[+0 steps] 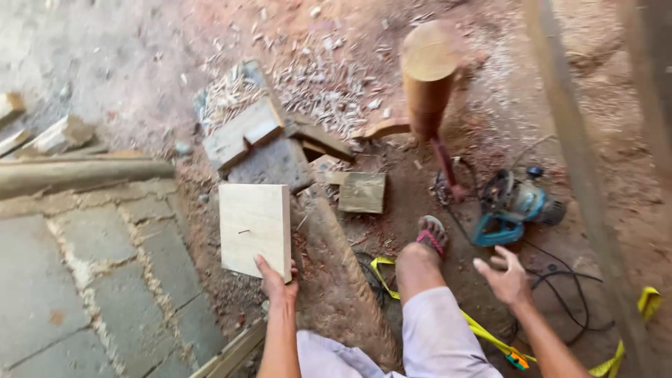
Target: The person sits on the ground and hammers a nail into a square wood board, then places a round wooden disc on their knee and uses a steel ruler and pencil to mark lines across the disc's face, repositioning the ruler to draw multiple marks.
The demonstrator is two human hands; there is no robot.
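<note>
Gripping the near edge of a pale square wooden board (pixel 255 227), the left hand (pixel 277 282) has its thumb on the top face and its fingers hidden beneath, so the board is held out flat over the ground, apparently for a clear look at its face; a small dark mark shows there, too small to identify. Off to its right, the right hand (pixel 505 278) hangs empty with fingers spread wide, just above black power cords (pixel 560 294) and near a yellow strap (pixel 483 329) that trails under the person's leg. Between the hands, the bent knee and sandalled foot (pixel 432 236) cover part of the ground. Just beyond the right hand lies a blue power tool (pixel 514 204), tipped on its side. Past the board sit grey stacked blocks (pixel 255 143) and a small dark wood square (pixel 362 192), then a round upright log (pixel 428 73) ringed by wood chips (pixel 315 84). A blurred post (pixel 581 175) cuts across the right side, hiding what lies behind it.
</note>
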